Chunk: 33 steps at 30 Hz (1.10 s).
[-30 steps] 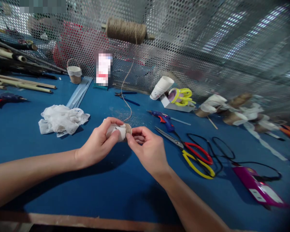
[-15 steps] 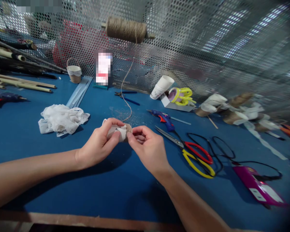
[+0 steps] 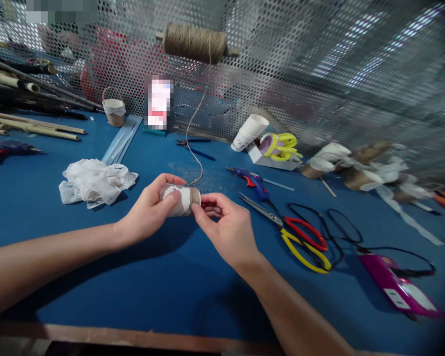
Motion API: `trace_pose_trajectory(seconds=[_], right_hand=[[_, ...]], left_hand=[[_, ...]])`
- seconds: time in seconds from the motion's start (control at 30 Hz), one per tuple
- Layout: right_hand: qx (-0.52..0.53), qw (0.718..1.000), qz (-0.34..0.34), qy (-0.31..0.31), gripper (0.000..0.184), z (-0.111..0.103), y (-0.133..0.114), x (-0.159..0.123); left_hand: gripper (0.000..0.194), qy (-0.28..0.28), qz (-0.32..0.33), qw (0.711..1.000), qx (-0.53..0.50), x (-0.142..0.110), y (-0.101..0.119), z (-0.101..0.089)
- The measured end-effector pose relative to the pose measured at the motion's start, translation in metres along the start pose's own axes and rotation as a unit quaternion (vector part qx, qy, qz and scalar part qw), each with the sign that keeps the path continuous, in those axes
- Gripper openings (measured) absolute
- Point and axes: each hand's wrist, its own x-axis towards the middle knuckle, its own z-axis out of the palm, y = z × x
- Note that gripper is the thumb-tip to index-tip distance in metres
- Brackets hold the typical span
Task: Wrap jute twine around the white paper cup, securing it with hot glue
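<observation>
Lying on its side in the air, a white paper cup (image 3: pixel 184 200) has brown twine wound round its right end. My left hand (image 3: pixel 154 210) is closed round the cup's left part, thumb on the near side. The fingertips of my right hand (image 3: pixel 224 222) pinch the cup at its twine-wrapped right end. From the cup a loose length of jute twine (image 3: pixel 188 141) runs up to a large twine spool (image 3: pixel 195 43) mounted at the mesh panel. What lies under my right fingertips is partly hidden.
Right of my hands lie scissors (image 3: pixel 282 225), a blue glue gun (image 3: pixel 250 180) and a purple power strip (image 3: pixel 398 284). White lace (image 3: pixel 96 182) is heaped at left. Stacked paper cups (image 3: pixel 249 132), pliers (image 3: pixel 196 148) and a small twine basket (image 3: pixel 114 112) stand or lie farther back.
My left hand has shifted slightly left on the cup, so more of its white side and the twine band shows. My right hand stays at the wrapped end.
</observation>
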Motion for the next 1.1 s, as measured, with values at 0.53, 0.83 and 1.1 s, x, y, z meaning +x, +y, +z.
trace_pose_trajectory(seconds=[0.53,0.83,1.1], right_hand=[[-0.010,1.000,0.010,0.004,0.006,0.0009,-0.0017,-0.0004],[-0.031,0.999,-0.004,0.017,0.006,0.0020,0.0009,-0.0012],[-0.005,1.000,-0.004,-0.009,0.006,-0.0020,-0.0028,-0.0003]], left_hand=[[0.020,-0.008,0.042,0.998,0.053,-0.0051,0.0000,0.0006],[0.020,-0.007,0.045,0.998,0.053,-0.0055,-0.0011,0.0001],[0.020,0.005,-0.001,1.000,0.015,-0.0007,0.0011,0.0006]])
